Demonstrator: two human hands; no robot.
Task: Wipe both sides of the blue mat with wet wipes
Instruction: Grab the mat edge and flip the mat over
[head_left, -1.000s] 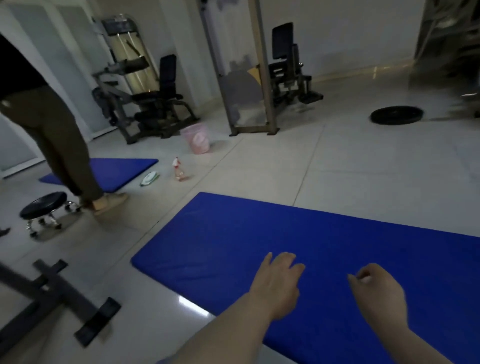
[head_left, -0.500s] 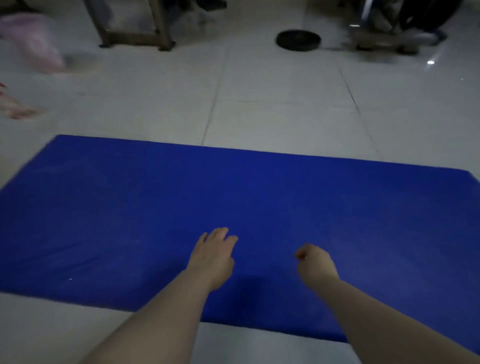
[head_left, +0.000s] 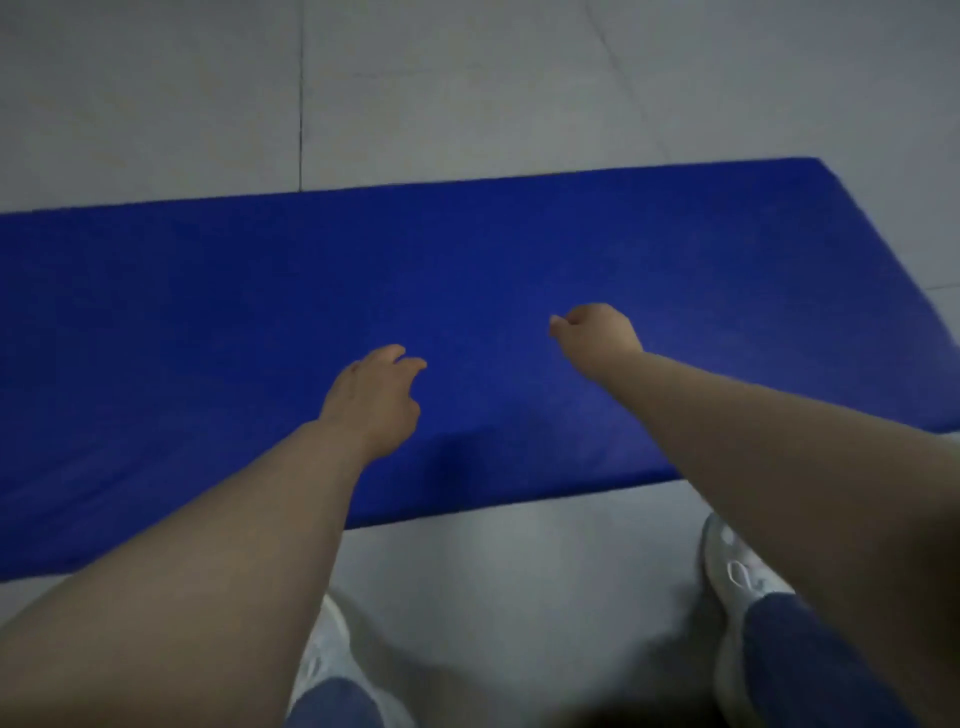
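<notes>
Closer now than a moment ago, the person stands at the blue mat (head_left: 208, 312), white sneakers (head_left: 737, 577) at its near edge on the tiled floor (head_left: 467, 88). Left hand (head_left: 376, 400) loosely spread, right hand (head_left: 597, 332) curled on nothing visible, both hover above it, seemingly poised to begin; no wipe shows.

Single head-worn view, steeply down and forward over outstretched arms onto blue mat (head_left: 208, 322) (wide-angle, close).

The blue mat (head_left: 208, 322) lies flat on the pale tiled floor, a long padded rectangle running across the view from the left edge to a far right corner. Its surface is a plain deep blue, smooth and unfolded. Its near long edge lies just ahead of the person's shoes. No wet wipe shows.
</notes>
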